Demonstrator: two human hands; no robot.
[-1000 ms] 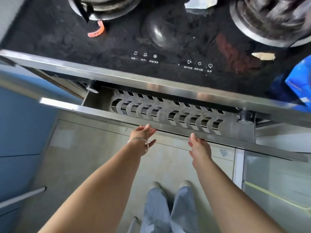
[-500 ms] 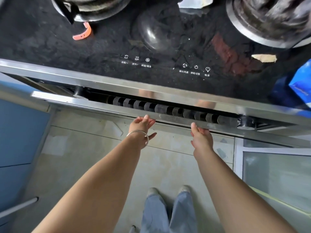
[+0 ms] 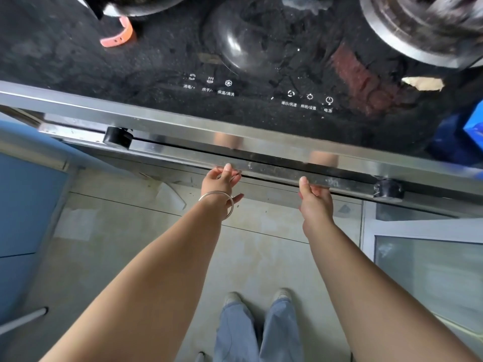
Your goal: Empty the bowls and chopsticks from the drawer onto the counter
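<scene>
The steel drawer (image 3: 274, 171) under the black glass cooktop (image 3: 156, 74) is pushed almost fully in; only a thin dark gap shows above its front edge. Its inside is hidden, and I see no bowls or chopsticks. My left hand (image 3: 219, 184), with a silver bangle on the wrist, has its fingertips against the drawer's front edge and the thumb spread away. My right hand (image 3: 315, 202) presses the same edge further right, thumb up on the rim. Neither hand holds an object.
On the cooktop lie an orange plastic piece (image 3: 119, 37), a pot (image 3: 143, 6) at the back left and a metal pan (image 3: 423, 30) at the back right. A blue package (image 3: 473, 129) sits at the right edge. Blue cabinets (image 3: 26, 205) stand left, a glass door (image 3: 428, 270) right.
The drawer has slid inward from well open, with its slotted rack showing, to nearly closed. Both hands moved forward with its front edge.
</scene>
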